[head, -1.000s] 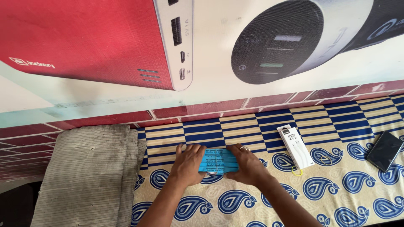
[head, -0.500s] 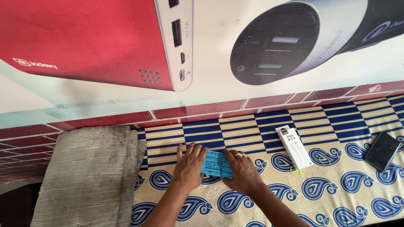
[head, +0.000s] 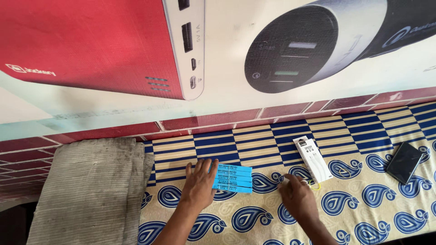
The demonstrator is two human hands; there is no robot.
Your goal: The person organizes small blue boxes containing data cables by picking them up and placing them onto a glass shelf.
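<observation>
4 blue boxes (flat, side by side) on paisley cloth | left hand flat, fingers spread, touching them | right hand open, apart | 1 white box | 1 phone

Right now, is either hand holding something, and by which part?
Nothing is gripped. The left hand lies flat with its fingers on the left end of the blue packets. The right hand rests on the cloth, open, near a white box.

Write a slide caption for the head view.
Left hand rests on blue packets; right hand nears the white box on a paisley cloth.
</observation>
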